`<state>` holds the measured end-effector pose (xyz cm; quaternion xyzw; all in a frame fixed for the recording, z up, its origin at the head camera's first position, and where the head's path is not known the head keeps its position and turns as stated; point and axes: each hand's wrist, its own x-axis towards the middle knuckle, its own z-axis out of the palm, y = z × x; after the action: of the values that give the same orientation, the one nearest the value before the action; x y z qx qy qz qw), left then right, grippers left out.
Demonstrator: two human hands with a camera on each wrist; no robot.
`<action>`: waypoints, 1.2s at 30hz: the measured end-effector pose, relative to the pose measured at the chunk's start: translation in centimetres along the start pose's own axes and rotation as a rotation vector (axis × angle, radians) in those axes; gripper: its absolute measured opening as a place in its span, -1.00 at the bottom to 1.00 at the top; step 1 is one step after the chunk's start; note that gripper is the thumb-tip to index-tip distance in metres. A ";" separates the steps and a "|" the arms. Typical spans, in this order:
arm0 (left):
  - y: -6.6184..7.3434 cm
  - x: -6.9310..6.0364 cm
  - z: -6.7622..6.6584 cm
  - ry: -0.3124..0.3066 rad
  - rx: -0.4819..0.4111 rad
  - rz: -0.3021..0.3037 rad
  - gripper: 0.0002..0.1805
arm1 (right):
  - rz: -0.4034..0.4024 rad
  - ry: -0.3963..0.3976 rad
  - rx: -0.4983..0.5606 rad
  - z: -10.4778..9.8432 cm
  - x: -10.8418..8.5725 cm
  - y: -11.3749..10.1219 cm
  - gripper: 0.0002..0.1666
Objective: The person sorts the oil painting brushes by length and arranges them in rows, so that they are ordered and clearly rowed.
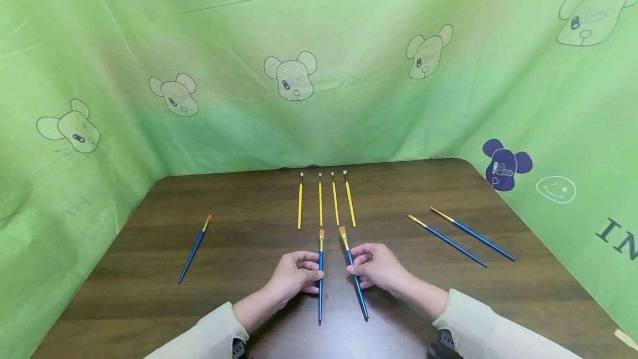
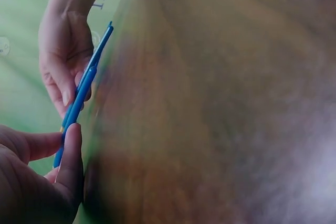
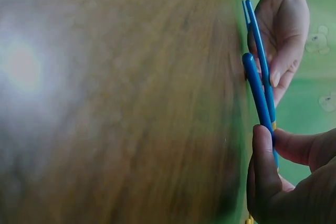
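Near the table's front, my left hand (image 1: pixel 294 276) pinches a blue-handled paintbrush (image 1: pixel 320 298) between thumb and fingers, its orange bristles pointing away from me. Just right of it, my right hand (image 1: pixel 381 267) pinches a second blue paintbrush (image 1: pixel 360 295), slightly slanted, bristles also at the far end. A narrow gap separates the two brushes in the head view. In the left wrist view the left thumb and a finger grip the blue handle (image 2: pixel 84 94); in the right wrist view the right fingers grip the other handle (image 3: pixel 255 85).
Beyond the hands several yellow paintbrushes (image 1: pixel 334 201) lie side by side, tips toward the back. One blue paintbrush (image 1: pixel 193 254) lies at left; two more, a nearer one (image 1: pixel 453 244) and a farther one (image 1: pixel 480 238), lie slanted at right. Green cloth (image 1: pixel 349 126) hangs around the wooden table (image 1: pixel 124 287).
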<state>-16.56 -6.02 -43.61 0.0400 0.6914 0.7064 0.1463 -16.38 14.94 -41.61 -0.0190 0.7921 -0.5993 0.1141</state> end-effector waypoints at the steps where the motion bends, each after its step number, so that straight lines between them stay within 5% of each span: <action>1: -0.1 0.0 0.0 0.003 0.006 0.007 -0.55 | 0.001 0.002 -0.002 0.1 0.0 0.0 -0.64; 22: -0.8 0.6 1.0 0.044 0.301 0.127 -0.63 | -0.008 0.034 -0.125 1.0 0.3 0.1 -0.64; 36: -0.6 0.3 1.2 0.035 0.338 0.153 -0.67 | -0.048 0.049 -0.225 1.3 0.6 0.4 -0.63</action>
<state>-16.47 -4.76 -44.20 0.1041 0.7976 0.5899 0.0713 -16.70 13.74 -42.44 -0.0361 0.8563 -0.5094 0.0774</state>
